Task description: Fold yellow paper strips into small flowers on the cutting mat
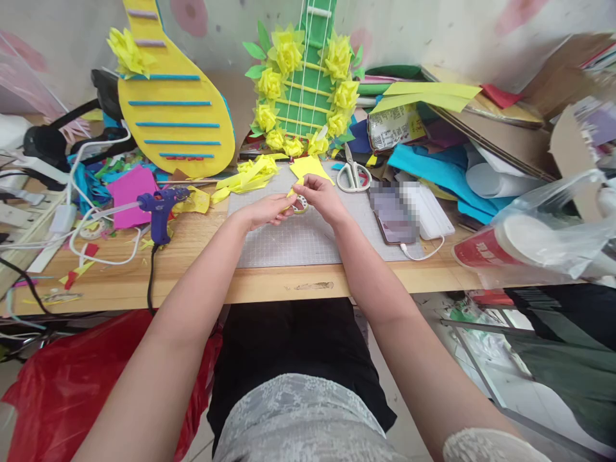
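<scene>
Over the grey cutting mat (279, 247) my two hands meet. My left hand (267, 210) is closed, its fingertips on a small piece of yellow paper (294, 188). The thumb and fingers of my right hand (321, 196) pinch the same piece from the other side. Just below the fingertips shows a small ring-shaped thing (301, 204) with a dotted face; which hand bears it I cannot tell. Behind my right hand lies a flat yellow paper sheet (310, 167). Cut yellow strips (250, 174) are heaped at the mat's back left. Scissors (353, 174) rest right of my hands.
A yellow cardboard instrument (178, 122) and a green one with yellow paper flowers (308, 96) lean at the back. Left stands a purple glue gun (162, 208). Right are a phone (394, 215), a white power bank (428, 208), a bagged red cup (486, 247) and piled paper (433, 163).
</scene>
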Demonstrator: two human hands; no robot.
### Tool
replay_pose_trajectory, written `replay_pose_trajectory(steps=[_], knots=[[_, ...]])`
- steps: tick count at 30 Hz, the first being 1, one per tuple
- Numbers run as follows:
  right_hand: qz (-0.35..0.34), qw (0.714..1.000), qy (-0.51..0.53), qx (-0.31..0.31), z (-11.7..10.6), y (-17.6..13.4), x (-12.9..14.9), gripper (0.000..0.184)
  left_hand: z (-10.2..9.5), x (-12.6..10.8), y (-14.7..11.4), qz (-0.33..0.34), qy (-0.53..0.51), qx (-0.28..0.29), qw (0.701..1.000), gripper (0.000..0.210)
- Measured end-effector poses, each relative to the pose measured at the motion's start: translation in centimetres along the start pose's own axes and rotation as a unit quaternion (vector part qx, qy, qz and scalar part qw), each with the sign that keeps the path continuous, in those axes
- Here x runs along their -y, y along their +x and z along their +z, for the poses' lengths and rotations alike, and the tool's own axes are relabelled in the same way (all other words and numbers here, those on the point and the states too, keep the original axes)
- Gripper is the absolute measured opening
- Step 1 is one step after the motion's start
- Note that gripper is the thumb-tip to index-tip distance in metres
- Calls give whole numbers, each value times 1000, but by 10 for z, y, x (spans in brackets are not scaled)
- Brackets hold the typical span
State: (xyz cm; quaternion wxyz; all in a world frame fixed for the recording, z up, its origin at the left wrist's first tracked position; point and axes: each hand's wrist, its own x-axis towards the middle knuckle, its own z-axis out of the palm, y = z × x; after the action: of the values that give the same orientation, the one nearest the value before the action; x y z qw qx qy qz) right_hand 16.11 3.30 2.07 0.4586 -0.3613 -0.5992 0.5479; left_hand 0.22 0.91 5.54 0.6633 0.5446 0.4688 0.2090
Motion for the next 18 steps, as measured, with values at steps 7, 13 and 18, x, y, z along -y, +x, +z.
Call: replay_pose_trajectory(steps=[7, 13, 18], knots=[[17, 999, -14, -44, 4, 3, -4, 49, 0, 2, 5, -6, -22, -49, 999, 26], [15, 1000, 1, -14, 13, 6, -9, 44, -4, 10, 7, 1, -86, -40, 995, 25], [16, 1000, 11, -17, 16, 8, -13, 38, -3, 14, 5, -3, -74, -38, 996, 22]])
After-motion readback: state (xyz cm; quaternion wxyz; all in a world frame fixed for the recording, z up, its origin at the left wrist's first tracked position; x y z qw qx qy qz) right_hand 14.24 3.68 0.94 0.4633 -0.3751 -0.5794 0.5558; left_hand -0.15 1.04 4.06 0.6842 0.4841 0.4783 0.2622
